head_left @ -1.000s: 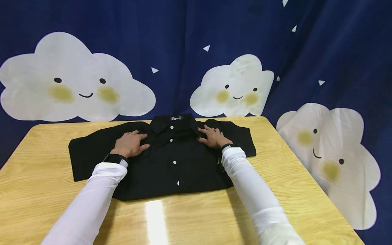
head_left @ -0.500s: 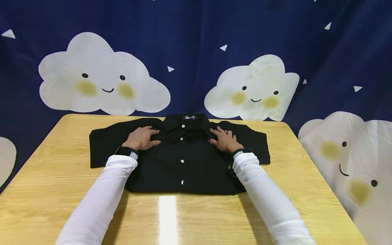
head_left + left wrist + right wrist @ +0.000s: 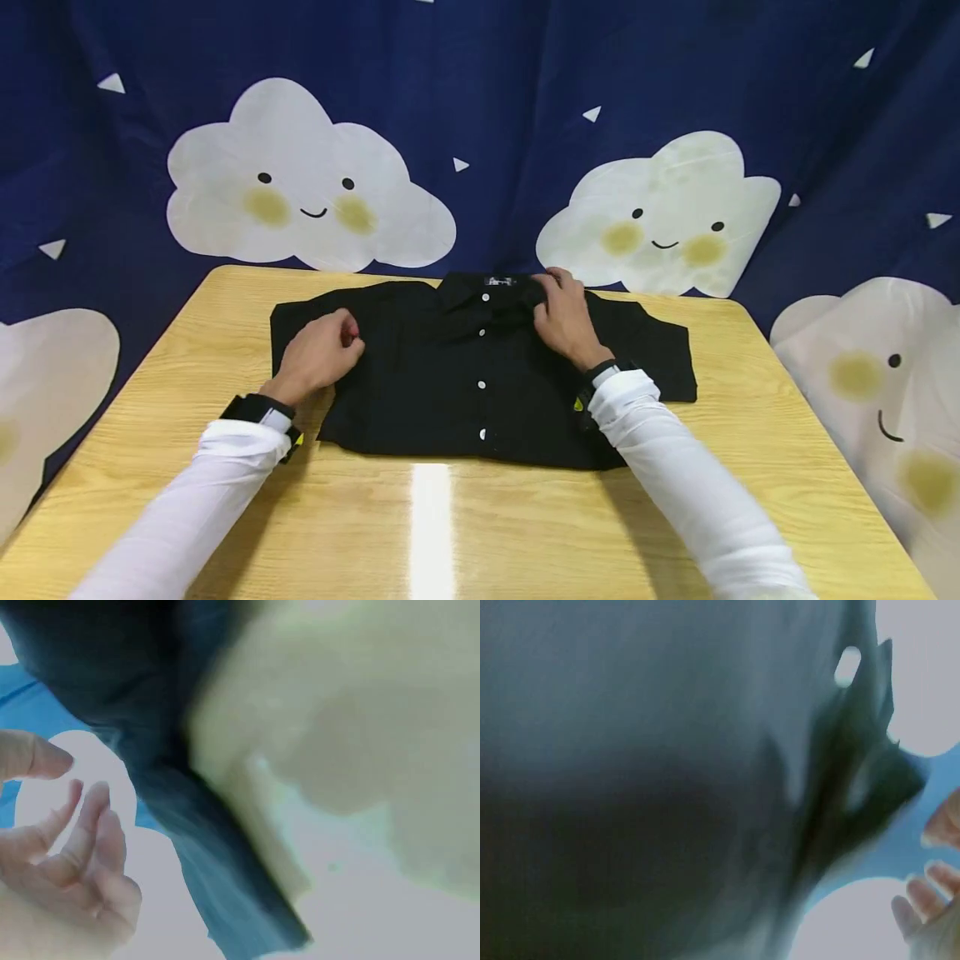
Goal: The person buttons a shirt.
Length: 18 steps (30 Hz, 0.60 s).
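A black short-sleeved shirt (image 3: 420, 383) with white buttons lies spread out front up, its collar (image 3: 461, 292) at the far side. Over the left sleeve in the head view is my left hand (image 3: 318, 350). Its fingers are loosely bent, and the left wrist view shows a gap between thumb and fingers with nothing in it. My right hand (image 3: 564, 318) is beside the right of the collar, at the shoulder. In the right wrist view its thumb and fingers (image 3: 928, 900) are apart and hold nothing.
The shirt lies on a light wooden table (image 3: 345, 525), near its back edge. Behind the table hangs a dark blue curtain (image 3: 510, 125) with smiling white clouds. I wear a dark band (image 3: 255, 410) on the left wrist.
My left hand has left the shirt's chest and moved left over the sleeve, its fingers more bent. My right hand has moved farther back beside the collar. The head view has turned left.
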Motion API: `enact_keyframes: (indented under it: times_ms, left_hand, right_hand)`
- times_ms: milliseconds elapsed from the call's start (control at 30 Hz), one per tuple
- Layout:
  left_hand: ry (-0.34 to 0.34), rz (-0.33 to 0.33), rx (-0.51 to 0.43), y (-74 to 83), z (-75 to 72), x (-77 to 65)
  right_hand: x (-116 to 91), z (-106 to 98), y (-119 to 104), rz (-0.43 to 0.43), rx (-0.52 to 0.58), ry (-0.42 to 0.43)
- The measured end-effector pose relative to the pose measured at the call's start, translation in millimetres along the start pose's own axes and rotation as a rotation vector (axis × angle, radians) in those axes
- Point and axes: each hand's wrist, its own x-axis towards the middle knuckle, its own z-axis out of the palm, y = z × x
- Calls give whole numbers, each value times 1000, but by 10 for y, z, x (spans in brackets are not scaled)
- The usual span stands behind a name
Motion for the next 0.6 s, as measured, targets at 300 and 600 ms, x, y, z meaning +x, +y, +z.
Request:
enact_keyframes:
  times_ms: [300, 600]
  left_hand:
    - [-342, 131, 6, -144, -163, -468]
    - [-397, 316, -187, -349, -249, -714]
  right_hand:
    - [154, 477, -975, -101, 5, -257]
    - [230, 857, -1539, 55, -248, -714]
